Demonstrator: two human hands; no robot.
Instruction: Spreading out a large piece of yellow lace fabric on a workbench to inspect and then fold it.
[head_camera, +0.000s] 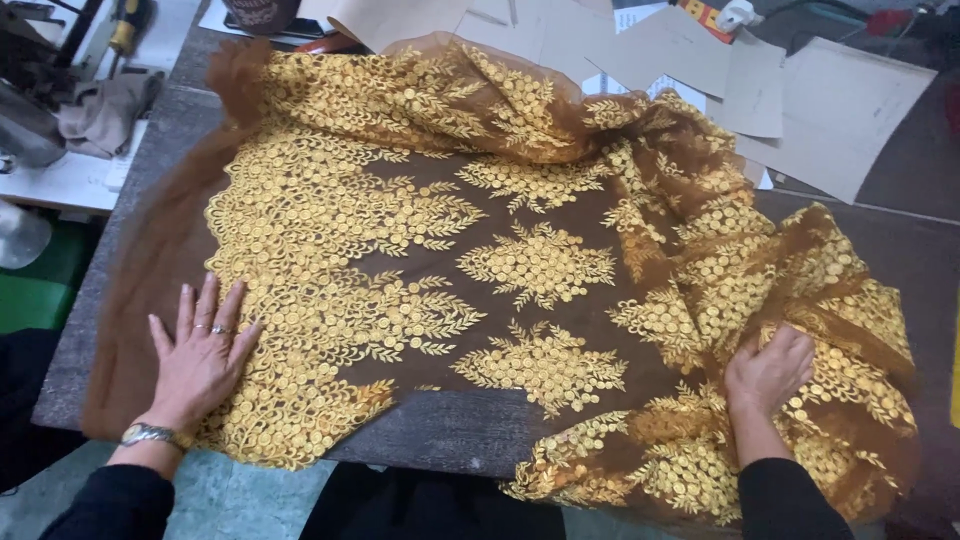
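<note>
The big grey bench (450, 435) holds a wide piece of brown net cloth (540, 265) with gold leaf and coin stitching, and the cloth covers most of the top. Its left part lies flat, but its right part is bunched up in folds and hangs over the near edge. Sheets of brown paper (840, 100) lie at the far side, apart from the work. The left hand (200, 355) is open, with fingers spread, and it presses flat on the cloth near the left edge. It holds nothing; it only pins the cloth down. The right hand (768, 372) is closed around a bunch of the loose folds. To do this well, I think the flat hand should press firmly while the other pulls gently and evenly, because thin net can snag or tear.
</note>
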